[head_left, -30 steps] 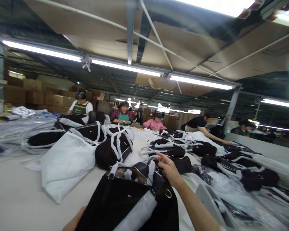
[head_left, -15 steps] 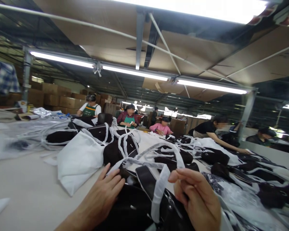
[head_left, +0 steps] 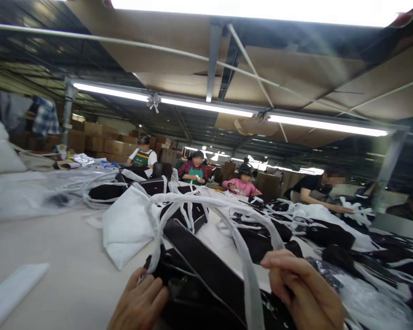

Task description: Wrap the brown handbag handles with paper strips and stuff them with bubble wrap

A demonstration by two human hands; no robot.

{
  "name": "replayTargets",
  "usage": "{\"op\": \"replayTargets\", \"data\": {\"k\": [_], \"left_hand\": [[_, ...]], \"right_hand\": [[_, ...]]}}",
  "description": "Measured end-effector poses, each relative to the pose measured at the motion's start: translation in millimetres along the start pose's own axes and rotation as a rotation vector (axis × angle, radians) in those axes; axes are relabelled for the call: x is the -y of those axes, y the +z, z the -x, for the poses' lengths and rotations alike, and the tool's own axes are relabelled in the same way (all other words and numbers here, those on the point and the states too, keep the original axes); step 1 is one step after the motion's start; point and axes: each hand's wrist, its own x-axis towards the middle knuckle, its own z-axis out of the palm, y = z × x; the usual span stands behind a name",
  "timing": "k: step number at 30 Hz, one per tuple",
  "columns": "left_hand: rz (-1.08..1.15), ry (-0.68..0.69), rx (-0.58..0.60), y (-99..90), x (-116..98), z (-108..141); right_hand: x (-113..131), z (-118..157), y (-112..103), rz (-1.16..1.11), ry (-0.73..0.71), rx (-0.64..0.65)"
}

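A black handbag [head_left: 206, 270] sits on the white table [head_left: 55, 243] between both hands, its white strap [head_left: 249, 275] arching above it. The right hand [head_left: 303, 288] pinches that strap in a narrow grip; the left hand [head_left: 139, 300] curls at the bag's edge, though any grip there is hard to tell. A white cloth bag [head_left: 127, 227] lies just beyond.

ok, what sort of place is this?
Probably a handbag factory's finishing or packing floor: a long work table piled with black handbags with white-wrapped handles, workers in aprons seated along it, and stacked cardboard cartons behind them.
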Motion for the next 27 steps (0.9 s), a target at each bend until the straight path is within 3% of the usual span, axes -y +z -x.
{"op": "replayTargets", "data": {"k": [5,8,14,17,20,22,27], "left_hand": [[0.026,-0.032,0.065,12.2,10,-18],[0.046,-0.017,0.063,18.5,11,-18],[0.031,0.019,0.072,33.2,4,-20],[0.031,0.021,0.085,40.4,4,-25],[0.035,0.037,0.071,43.8,5,-27],[0.032,0.048,0.061,44.5,4,-27],[0.041,0.056,0.077,47.0,3,-29]], "right_hand": [[-22,-12,-2,-0.095,0.131,-0.116],[-20,-7,-7,0.093,0.252,-0.110],[-18,-9,9,0.732,0.572,0.287],[-32,-6,4,0.876,0.660,0.296],[-48,4,-13,0.960,0.687,0.276],[-54,10,-24,0.980,0.683,0.329],[-40,2,-28,0.802,0.642,0.439]]}}
